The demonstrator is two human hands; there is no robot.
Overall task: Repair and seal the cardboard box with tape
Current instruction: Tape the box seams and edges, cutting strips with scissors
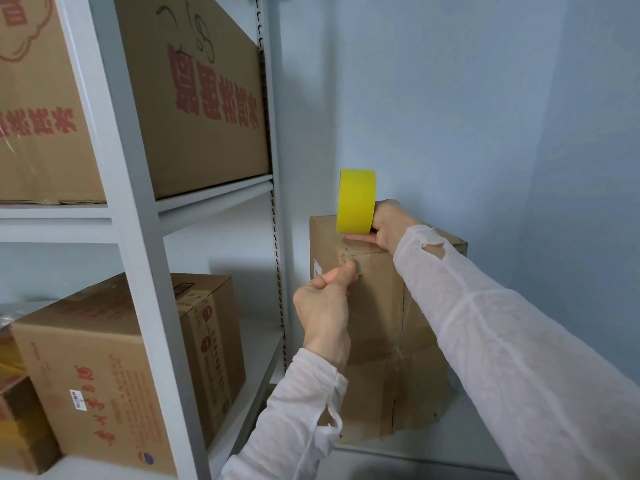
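Note:
A tall brown cardboard box [377, 306] stands against the blue wall, right of the shelving. My right hand [389, 225] grips a yellow tape roll [356, 206] held upright on the box's top front edge. A strip of clear tape runs from the roll down over that edge. My left hand [325, 303] has its fingers curled, and its thumb presses the tape end against the box's front face just below the top edge. Older clear tape crosses the box's lower front.
A white metal shelf rack [138, 209] fills the left side. It carries large printed cartons [194, 98] above and smaller cartons [114, 358] below. The blue wall [485, 116] closes in behind and to the right of the box.

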